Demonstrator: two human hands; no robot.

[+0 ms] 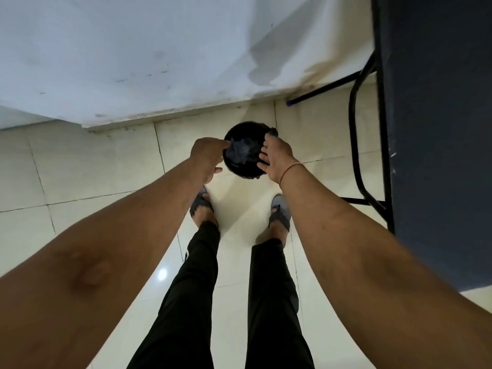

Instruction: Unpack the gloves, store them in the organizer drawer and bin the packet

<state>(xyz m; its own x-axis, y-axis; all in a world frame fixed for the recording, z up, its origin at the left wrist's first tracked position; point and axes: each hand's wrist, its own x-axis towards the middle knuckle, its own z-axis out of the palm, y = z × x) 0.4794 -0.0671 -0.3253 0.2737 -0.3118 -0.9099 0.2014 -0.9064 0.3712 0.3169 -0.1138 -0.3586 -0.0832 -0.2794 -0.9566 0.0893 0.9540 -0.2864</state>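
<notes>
A round black bin (241,173) stands on the tiled floor just in front of my feet. Inside its mouth lies the crumpled grey-blue packet (241,153). My left hand (206,158) hovers over the bin's left rim. Its bent fingertips touch the packet's left edge and its thumb is held apart below. My right hand (277,158) is at the bin's right rim with fingers spread and nothing gripped between them. A dark bunch of bin liner (273,133) sticks up beyond its fingertips. No gloves or organizer drawer are in view.
A white wall (159,54) rises right behind the bin. A dark table (436,129) with a black metal frame (356,145) stands at the right, close to my right arm. My legs and sandalled feet (202,206) are below the bin on glossy tiles.
</notes>
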